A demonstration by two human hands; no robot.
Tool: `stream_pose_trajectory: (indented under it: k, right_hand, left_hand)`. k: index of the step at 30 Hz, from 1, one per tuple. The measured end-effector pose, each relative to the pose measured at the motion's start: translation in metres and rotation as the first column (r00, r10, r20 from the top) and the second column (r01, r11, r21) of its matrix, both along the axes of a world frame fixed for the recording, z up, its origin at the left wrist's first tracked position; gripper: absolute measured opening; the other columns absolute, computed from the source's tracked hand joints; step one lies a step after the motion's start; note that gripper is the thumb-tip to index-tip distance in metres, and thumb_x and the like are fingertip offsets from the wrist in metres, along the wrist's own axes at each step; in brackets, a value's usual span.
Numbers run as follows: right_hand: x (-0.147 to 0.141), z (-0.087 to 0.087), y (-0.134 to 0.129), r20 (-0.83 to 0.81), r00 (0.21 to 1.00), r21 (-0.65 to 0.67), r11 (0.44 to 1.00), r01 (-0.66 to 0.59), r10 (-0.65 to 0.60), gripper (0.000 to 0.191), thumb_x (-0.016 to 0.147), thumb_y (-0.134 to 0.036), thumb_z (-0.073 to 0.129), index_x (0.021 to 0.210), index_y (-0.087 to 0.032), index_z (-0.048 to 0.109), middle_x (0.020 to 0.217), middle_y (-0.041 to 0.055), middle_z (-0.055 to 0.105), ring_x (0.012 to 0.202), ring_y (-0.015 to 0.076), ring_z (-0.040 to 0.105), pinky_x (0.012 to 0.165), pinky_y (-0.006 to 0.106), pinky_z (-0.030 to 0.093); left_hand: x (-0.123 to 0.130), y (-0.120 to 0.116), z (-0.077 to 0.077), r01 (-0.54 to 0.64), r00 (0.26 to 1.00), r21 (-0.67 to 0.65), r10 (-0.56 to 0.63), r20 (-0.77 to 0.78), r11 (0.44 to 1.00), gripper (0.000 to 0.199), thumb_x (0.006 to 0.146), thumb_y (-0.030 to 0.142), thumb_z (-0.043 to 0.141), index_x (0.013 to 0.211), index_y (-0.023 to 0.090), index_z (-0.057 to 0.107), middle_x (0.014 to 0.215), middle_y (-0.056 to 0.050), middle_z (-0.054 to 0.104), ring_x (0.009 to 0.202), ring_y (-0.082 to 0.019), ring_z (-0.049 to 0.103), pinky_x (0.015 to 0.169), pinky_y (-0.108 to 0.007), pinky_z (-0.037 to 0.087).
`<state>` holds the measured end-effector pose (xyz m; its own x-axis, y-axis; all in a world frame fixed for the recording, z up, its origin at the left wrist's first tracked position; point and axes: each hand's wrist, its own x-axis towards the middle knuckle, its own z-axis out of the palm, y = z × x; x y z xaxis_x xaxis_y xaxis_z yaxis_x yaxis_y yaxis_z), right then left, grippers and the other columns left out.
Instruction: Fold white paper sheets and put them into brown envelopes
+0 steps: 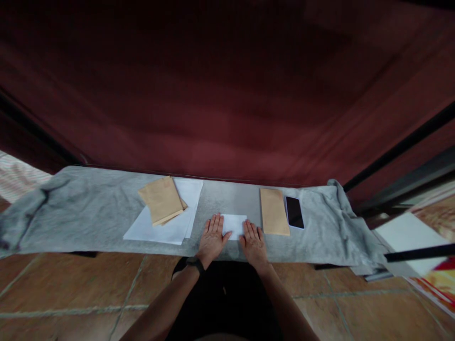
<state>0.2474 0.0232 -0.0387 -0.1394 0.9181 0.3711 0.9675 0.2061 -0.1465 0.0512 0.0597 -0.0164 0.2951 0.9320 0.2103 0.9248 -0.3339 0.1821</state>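
Observation:
A small white sheet of folded-looking paper (234,226) lies flat on the grey cloth in front of me. My left hand (212,237) rests flat at its left edge, fingers stretched out and thumb on the paper. Along the right edge lies my right hand (253,242), also flat with fingers extended. Just right of it is a brown envelope (275,211). Further left, several brown envelopes (164,200) lie stacked askew over larger white sheets (156,232).
A phone (295,212) with a dark screen lies beside the right envelope. The grey cloth (95,213) covers a long narrow surface. Behind it rises a dark red panel (227,132). Black bars stand at both sides, and a tiled floor (81,279) shows below.

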Motion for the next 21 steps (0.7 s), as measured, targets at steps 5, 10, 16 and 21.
stream_pose_trajectory:
  k: [5, 10, 16, 21]
  right_hand:
    - [-0.009, 0.001, 0.005, -0.032, 0.998, 0.012, 0.999, 0.05, -0.05, 0.049, 0.101, -0.027, 0.039, 0.146, -0.01, 0.044, 0.148, 0.0157, 0.05, 0.137, 0.0262, 0.046, 0.115, 0.046, 0.032]
    - [-0.038, 0.009, 0.023, -0.087, 0.994, -0.012, 0.998, -0.064, 0.063, 0.049, 0.102, -0.027, 0.036, 0.146, -0.007, 0.042, 0.151, 0.0169, 0.046, 0.141, 0.025, 0.041, 0.113, 0.045, 0.037]
    - [-0.063, 0.007, 0.042, -0.101, 0.976, -0.077, 0.976, -0.203, 0.195, 0.046, 0.104, -0.025, 0.032, 0.144, -0.008, 0.047, 0.15, 0.0155, 0.048, 0.142, 0.0211, 0.04, 0.118, 0.042, 0.033]
    - [-0.061, 0.001, 0.044, -0.091, 0.979, -0.081, 0.978, -0.192, 0.185, 0.047, 0.104, -0.028, 0.033, 0.147, -0.011, 0.043, 0.153, 0.0141, 0.043, 0.145, 0.0213, 0.036, 0.119, 0.043, 0.03]
  left_hand:
    - [0.001, 0.0, 0.002, -0.006, 1.0, -0.01, 0.006, -0.005, 1.0, 0.068, 0.097, 0.054, 0.035, 0.151, 0.011, 0.037, 0.156, -0.016, 0.037, 0.147, -0.029, 0.03, 0.12, -0.048, 0.026]
    - [0.0, 0.001, 0.001, -0.004, 0.999, -0.022, 0.003, -0.043, 1.0, 0.065, 0.097, 0.047, 0.036, 0.15, 0.009, 0.038, 0.156, -0.017, 0.037, 0.147, -0.029, 0.031, 0.12, -0.049, 0.025]
    - [-0.001, 0.001, -0.003, 0.005, 0.997, -0.017, -0.006, -0.07, 1.0, 0.061, 0.093, 0.03, 0.037, 0.152, 0.012, 0.034, 0.155, -0.014, 0.041, 0.147, -0.027, 0.03, 0.121, -0.049, 0.021]
    - [0.0, 0.001, -0.004, 0.004, 0.997, -0.001, -0.004, -0.076, 1.0, 0.06, 0.095, 0.03, 0.034, 0.152, 0.01, 0.034, 0.155, -0.013, 0.04, 0.148, -0.025, 0.029, 0.121, -0.048, 0.022]
